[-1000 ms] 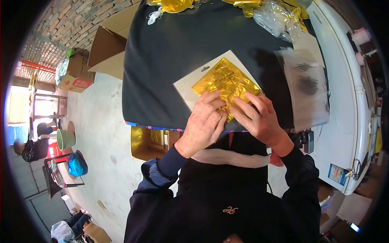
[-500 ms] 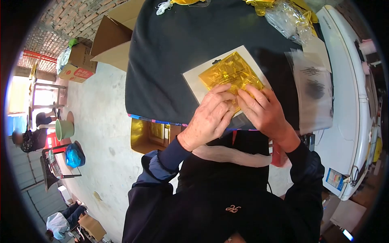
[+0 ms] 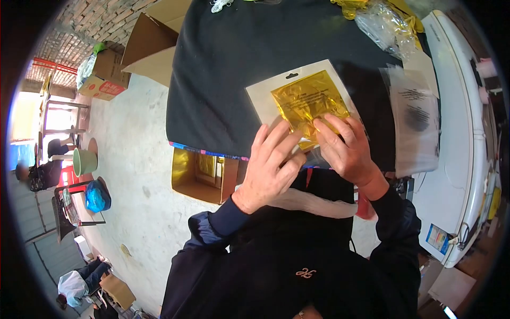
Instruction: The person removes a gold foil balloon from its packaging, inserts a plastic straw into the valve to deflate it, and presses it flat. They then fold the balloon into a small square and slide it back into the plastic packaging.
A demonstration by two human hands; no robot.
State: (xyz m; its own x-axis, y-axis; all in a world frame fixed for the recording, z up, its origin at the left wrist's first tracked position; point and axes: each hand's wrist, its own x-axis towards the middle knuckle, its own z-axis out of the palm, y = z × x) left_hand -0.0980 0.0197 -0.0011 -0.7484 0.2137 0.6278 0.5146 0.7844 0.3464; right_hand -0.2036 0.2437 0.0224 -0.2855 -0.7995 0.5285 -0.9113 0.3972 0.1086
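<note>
- While the tabletop (image 3: pixel 218 101) is covered in dark fabric, its near edge is trimmed with a patterned strip (image 3: pixel 210 151).
- On its near part, the foil (image 3: pixel 305 95) is laid over a white card (image 3: pixel 263 98), set askew.
- Over the foil's lower left, the left hand (image 3: pixel 273 167) is held with fingers spread; by the lower right, the right hand (image 3: pixel 344 154) is placed with fingers bent. The hands are kept close together, but whether anything is pinched cannot be told.
- To the right, clear bags (image 3: pixel 417 127) are stacked; beyond them, crumpled plastic (image 3: pixel 382 32) is heaped.
- Below the near edge, a gold-lined box (image 3: pixel 180 173) is set.
- On the left, the pale floor (image 3: pixel 143 133) is occupied by a green bucket (image 3: pixel 85 162) and a blue bag (image 3: pixel 97 196), and is bounded by a brick wall (image 3: pixel 109 26). Two other people are seen there, small and indistinct.
- At the far right, a white cabinet (image 3: pixel 451 133) is partly lost in the dark rim.
- The foil's lower corner is covered by fingers, and its print is too small to be read.
- White cord (image 3: pixel 220 5) is cut off at the top.
</note>
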